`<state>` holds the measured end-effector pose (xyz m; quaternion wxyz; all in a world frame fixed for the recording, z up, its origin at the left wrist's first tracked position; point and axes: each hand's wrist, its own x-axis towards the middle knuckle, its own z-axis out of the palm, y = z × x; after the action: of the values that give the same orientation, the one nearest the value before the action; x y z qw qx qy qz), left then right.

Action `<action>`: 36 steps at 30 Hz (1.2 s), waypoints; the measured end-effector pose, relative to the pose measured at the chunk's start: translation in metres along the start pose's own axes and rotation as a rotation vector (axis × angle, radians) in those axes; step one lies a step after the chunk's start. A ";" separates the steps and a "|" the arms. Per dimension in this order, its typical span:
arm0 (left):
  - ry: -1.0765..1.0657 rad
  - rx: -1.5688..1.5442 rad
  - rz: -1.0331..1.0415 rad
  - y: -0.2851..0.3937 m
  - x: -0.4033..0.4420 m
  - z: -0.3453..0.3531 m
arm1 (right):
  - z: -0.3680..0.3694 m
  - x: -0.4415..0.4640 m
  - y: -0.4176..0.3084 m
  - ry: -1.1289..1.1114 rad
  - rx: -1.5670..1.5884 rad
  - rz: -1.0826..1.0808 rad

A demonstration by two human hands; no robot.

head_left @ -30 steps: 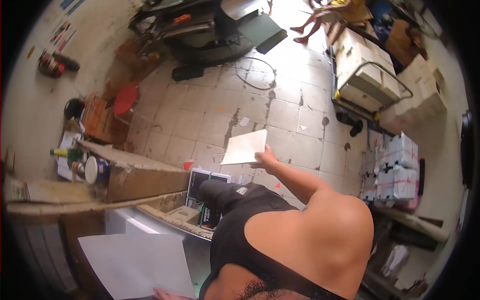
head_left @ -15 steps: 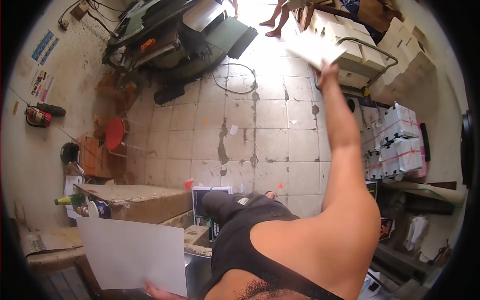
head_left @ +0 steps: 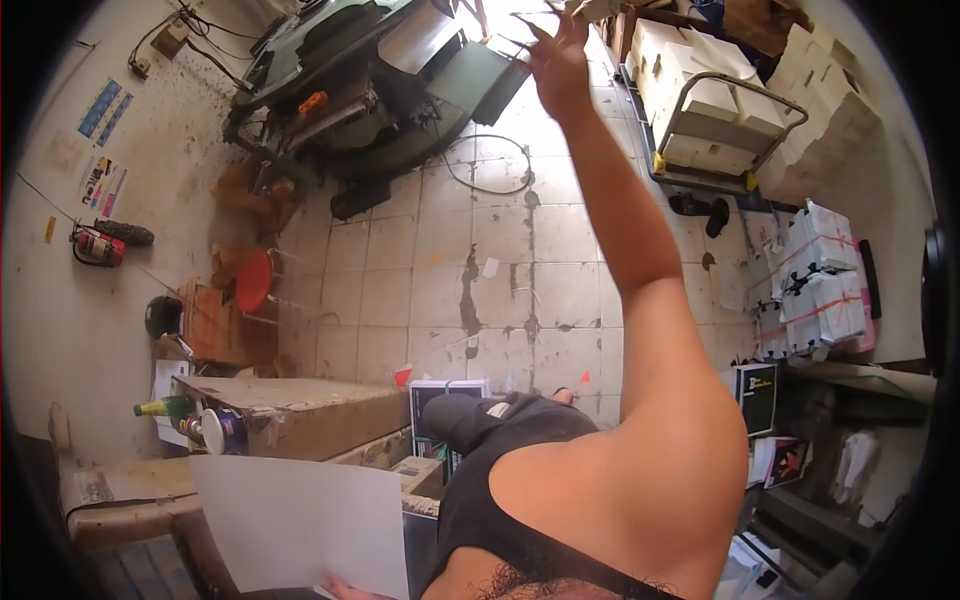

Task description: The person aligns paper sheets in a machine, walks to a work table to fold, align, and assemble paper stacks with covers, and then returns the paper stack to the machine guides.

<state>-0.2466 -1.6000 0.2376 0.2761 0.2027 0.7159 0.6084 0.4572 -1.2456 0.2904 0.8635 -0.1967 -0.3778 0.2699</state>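
Sheet (head_left: 300,515): one, white, large, with no print to be seen on the side in view; at lower left, spread nearly flat in front of the worktop (head_left: 290,388).
Left hand (head_left: 350,590): gripping the sheet by its lower edge, fingers over the paper; mostly cut off by the bottom of the view.
Right hand (head_left: 562,70): at the end of a raised, outstretched arm (head_left: 640,250), near the top edge; fingers spread wide. A pale item (head_left: 598,8) lies just beside the fingertips, perhaps touching them; glare and the edge of the view make this hard to tell.
Bottle (head_left: 165,407), green, and tin (head_left: 223,430), blue and white: side by side at the left end of the worktop.
Books (head_left: 425,396): tied in a bundle, next to the person's leg (head_left: 480,428).
Stool (head_left: 254,281): red, upper left of the worktop.
Machine (head_left: 395,120): large, dark green, left of the right hand.
Trolley (head_left: 752,182): right of that hand, loaded with white stacks (head_left: 688,90).
Paper bundles (head_left: 822,308): white, tied with red string, at the right, below the trolley.
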 end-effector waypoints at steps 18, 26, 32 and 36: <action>0.275 -0.361 -0.063 -0.098 -0.101 0.043 | 0.049 -0.427 0.186 -1.391 0.090 1.229; 0.311 -0.465 0.109 -0.120 -0.135 0.077 | 0.230 -0.368 0.155 -1.420 0.487 1.747; 0.626 -0.548 0.138 -0.132 -0.140 0.051 | 0.285 -0.393 0.107 -1.739 0.165 1.404; 0.718 -0.754 0.146 -0.132 -0.138 0.024 | 0.289 -0.437 0.099 -1.615 -0.026 1.050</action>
<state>-0.1199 -1.6918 0.1256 0.0241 -0.0825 0.4807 0.8727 -0.0416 -1.3981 0.1822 0.1099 -0.1051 -0.7248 0.6719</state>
